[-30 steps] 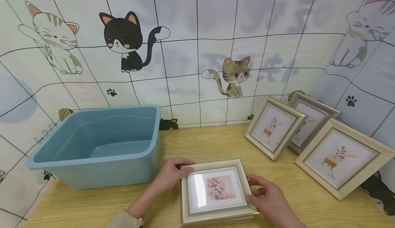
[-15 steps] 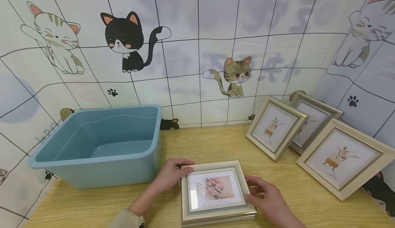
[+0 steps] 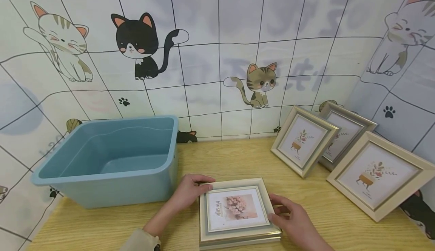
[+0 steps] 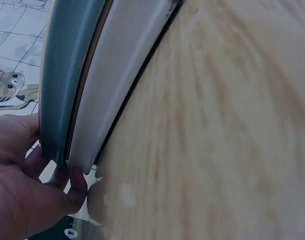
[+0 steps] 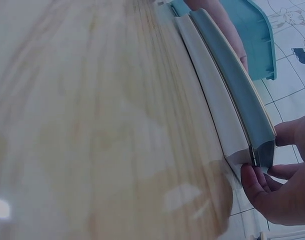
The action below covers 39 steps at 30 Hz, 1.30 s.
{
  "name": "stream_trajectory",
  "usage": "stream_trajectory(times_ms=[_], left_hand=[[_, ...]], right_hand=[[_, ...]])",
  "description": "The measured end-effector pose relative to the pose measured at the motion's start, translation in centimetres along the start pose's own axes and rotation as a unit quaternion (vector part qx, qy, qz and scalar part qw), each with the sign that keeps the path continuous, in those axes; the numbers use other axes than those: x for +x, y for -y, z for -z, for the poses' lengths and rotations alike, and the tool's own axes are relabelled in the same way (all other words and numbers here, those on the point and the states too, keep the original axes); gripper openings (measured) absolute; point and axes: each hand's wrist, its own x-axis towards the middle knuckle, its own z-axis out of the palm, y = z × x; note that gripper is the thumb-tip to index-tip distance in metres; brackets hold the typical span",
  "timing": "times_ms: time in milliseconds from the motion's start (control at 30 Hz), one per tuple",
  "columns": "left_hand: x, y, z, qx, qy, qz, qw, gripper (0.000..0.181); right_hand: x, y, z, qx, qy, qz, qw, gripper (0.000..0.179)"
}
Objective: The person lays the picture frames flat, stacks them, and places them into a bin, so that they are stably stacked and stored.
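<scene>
Head view: see left hand (image 3: 188, 191) gripping the far-left corner of a flower-print photo frame (image 3: 234, 211), atop another frame (image 5: 215, 95) on the wooden table (image 3: 231, 153), right hand (image 3: 295, 217) gripping its right rim. Seems stiff, light, likely fragile-paned; best held by opposite rims.

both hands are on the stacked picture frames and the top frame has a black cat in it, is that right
Not quite: the head view shows pink flowers in the top frame, not a black cat. The left hand and right hand are both on the stacked picture frames, as you said.
</scene>
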Motion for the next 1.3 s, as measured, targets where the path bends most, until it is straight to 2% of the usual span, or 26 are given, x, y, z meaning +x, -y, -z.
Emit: stream_trajectory(times_ms=[233,433,567,700,933,1033,1200,1300], left_hand=[[0.1,0.0,0.1,-0.002,0.005,0.002,1.0,0.022],[0.1,0.1,0.0,0.001,0.006,0.005,1.0,0.021],[0.1,0.1,-0.1,0.002,0.004,0.001,1.0,0.021],[0.2,0.1,-0.1,0.002,0.003,0.001,1.0,0.02],[0.1,0.1,0.0,-0.003,0.008,0.005,0.9999,0.022],[0.1,0.1,0.0,0.001,0.004,0.005,1.0,0.022],[0.1,0.0,0.0,0.004,0.001,0.004,1.0,0.021],[0.1,0.0,-0.1,0.003,0.006,0.007,1.0,0.022]], right_hand=[[-0.1,-0.1,0.0,0.004,-0.001,0.002,1.0,0.056],[-0.1,0.0,0.4,0.005,0.011,-0.011,0.9999,0.057],[-0.2,0.4,1.0,-0.01,0.017,0.009,0.9998,0.055],[0.1,0.7,2.0,-0.036,0.007,0.055,0.9978,0.052],[1.9,2.8,5.7,-0.099,-0.04,0.12,0.9871,0.052],[3.1,4.1,7.9,-0.114,-0.051,0.132,0.9833,0.052],[4.6,6.0,11.2,-0.072,-0.06,0.156,0.9833,0.05],[5.4,6.9,13.1,-0.067,-0.07,0.193,0.9764,0.052]])
